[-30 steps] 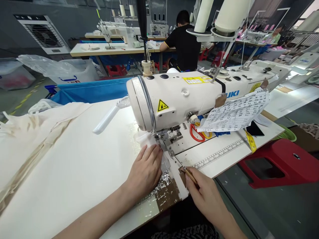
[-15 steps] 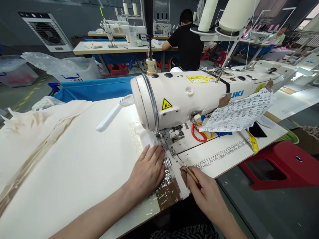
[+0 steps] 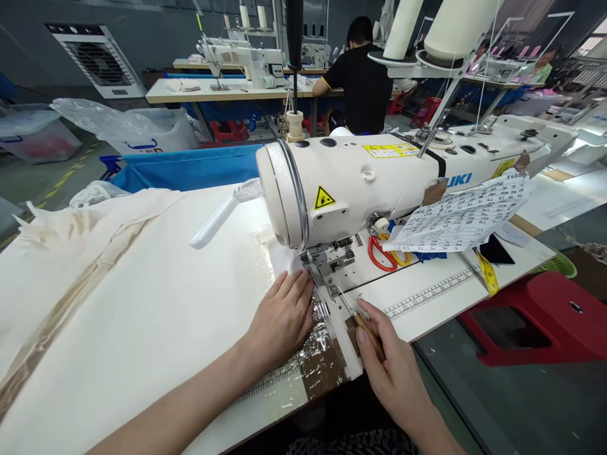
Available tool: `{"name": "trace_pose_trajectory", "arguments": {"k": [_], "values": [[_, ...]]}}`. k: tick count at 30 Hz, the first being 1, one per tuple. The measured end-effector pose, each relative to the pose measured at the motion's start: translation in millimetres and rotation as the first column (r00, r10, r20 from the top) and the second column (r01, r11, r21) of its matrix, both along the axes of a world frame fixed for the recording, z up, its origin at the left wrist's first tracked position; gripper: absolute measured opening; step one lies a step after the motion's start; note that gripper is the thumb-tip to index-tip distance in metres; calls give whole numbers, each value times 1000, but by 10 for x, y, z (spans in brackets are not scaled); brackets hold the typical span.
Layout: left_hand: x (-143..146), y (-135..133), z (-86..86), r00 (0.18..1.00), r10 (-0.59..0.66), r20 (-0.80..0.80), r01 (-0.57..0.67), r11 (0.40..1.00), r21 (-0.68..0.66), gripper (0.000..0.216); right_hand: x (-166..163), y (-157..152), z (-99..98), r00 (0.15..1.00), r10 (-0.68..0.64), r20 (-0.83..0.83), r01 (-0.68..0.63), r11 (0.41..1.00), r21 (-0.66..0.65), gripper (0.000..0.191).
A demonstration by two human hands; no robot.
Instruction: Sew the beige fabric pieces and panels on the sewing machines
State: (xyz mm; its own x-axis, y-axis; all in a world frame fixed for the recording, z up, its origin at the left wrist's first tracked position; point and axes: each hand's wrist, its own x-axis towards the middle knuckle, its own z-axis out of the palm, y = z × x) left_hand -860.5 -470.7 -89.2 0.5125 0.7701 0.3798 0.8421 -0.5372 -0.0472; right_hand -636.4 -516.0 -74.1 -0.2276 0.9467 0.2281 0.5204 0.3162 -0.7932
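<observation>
My left hand (image 3: pixel 281 313) lies flat, palm down, on a small piece of white fabric (image 3: pixel 283 259) just in front of the needle area of a white sewing machine (image 3: pixel 341 183). Its fingers point toward the presser foot. In my right hand (image 3: pixel 396 376) is an awl (image 3: pixel 370 335), gripped by its wooden handle. The thin metal shaft points up and left, its tip close to a small metal guide on the machine bed. A narrow white strip (image 3: pixel 345 347) runs from the needle area to the table's front edge, between my two hands.
Orange-red scissors (image 3: pixel 380 254) lie beneath the machine arm, beside a handwritten sheet (image 3: pixel 458 215). A yellow tape measure (image 3: pixel 487 275) hangs over the edge near a red stool (image 3: pixel 545 316). Cream fabric (image 3: pixel 90 278) lies at left. A person (image 3: pixel 363 82) sits at another table behind.
The view has shifted slightly. My right index finger has lifted off the awl handle and now stretches forward above it. My left hand stays flat on the fabric.
</observation>
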Motion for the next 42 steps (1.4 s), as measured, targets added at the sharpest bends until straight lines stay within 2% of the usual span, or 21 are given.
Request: {"name": "trace_pose_trajectory", "arguments": {"k": [3, 7, 9, 12, 17, 22, 29, 35, 38, 42], "values": [[-13, 37, 11, 1000, 4, 14, -4, 1000, -13, 45, -83, 41, 0, 997, 74, -2, -74, 992, 101, 31], [-29, 83, 33, 998, 34, 56, -29, 996, -89, 43, -258, 146, -35, 980, 189, 63, -199, 947, 251, 25], [-42, 101, 28, 996, 37, 87, -27, 994, -107, 42, -352, 201, -58, 972, 189, 141, -227, 915, 335, 22], [-67, 113, 8, 992, 9, 125, 3, 995, -99, 42, -467, 267, -72, 951, 118, 285, -235, 876, 421, 24], [-86, 111, 13, 992, -15, 128, 22, 998, -54, 40, -558, 326, -62, 907, 26, 420, -229, 869, 440, 29], [-72, 108, 34, 994, -19, 105, 21, 1000, -17, 39, -570, 336, -87, 878, 7, 479, -238, 874, 424, 30], [-78, 136, 19, 987, 6, 159, 6, 997, -73, 39, -614, 288, -105, 794, -54, 605, -257, 872, 416, 27], [-147, 219, -3, 973, 18, 229, 4, 996, -94, 38, -744, 278, -85, 689, -135, 712, -217, 899, 381, 41], [-190, 266, -18, 973, 10, 230, 12, 996, -93, 37, -762, 289, -74, 698, -137, 703, -199, 906, 374, 43], [-200, 271, 22, 971, 16, 238, 6, 996, -89, 36, -660, 274, -82, 797, -87, 597, -202, 893, 401, 34]]}}
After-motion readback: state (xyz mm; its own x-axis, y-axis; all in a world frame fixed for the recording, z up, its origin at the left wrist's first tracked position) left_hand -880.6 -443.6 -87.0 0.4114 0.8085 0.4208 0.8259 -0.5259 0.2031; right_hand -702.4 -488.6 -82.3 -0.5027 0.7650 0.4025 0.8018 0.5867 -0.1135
